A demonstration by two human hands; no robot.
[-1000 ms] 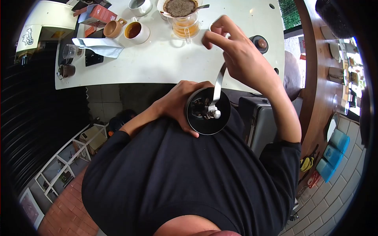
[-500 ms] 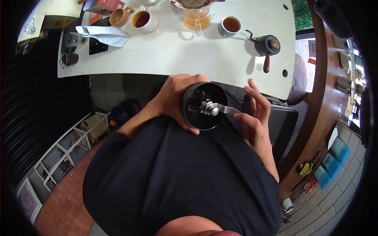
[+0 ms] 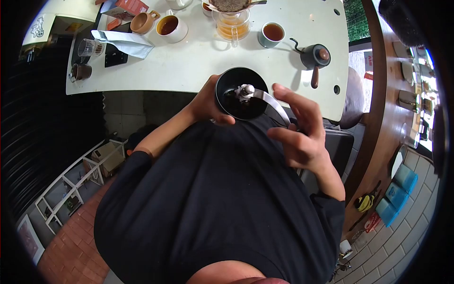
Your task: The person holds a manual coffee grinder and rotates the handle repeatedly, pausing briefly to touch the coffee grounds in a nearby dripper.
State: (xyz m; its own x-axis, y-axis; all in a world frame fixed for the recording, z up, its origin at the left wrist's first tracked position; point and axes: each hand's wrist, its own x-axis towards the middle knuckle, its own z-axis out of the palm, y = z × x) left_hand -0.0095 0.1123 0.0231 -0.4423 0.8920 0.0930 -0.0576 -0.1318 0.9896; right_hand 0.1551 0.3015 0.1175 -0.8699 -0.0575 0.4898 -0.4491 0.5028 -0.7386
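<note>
A black hand coffee grinder [image 3: 224, 105] is held up between my body and the table's front edge, its open top facing me. Only a few dark beans seem to lie low inside it. My left hand [image 3: 207, 104] is wrapped around the grinder's left side, thumb near the bottom rim. From the central nut, a curved silver crank [image 3: 272, 101] runs right to my right hand [image 3: 305, 130]. That hand is curled about the crank's outer end, index finger raised and apart; the knob itself is mostly hidden by the fingers.
On the white table [image 3: 189, 71] stand a glass server [image 3: 231, 31] under a dripper with grounds, a cup of amber liquid [image 3: 273, 34], a black gooseneck kettle [image 3: 315, 56], a white mug [image 3: 172, 29], a tan cup [image 3: 143, 22], and a pale bag [image 3: 125, 42].
Both hands have raised the grinder toward the table. The crank has turned a little, its outer end now pointing lower right, and fewer beans show inside.
</note>
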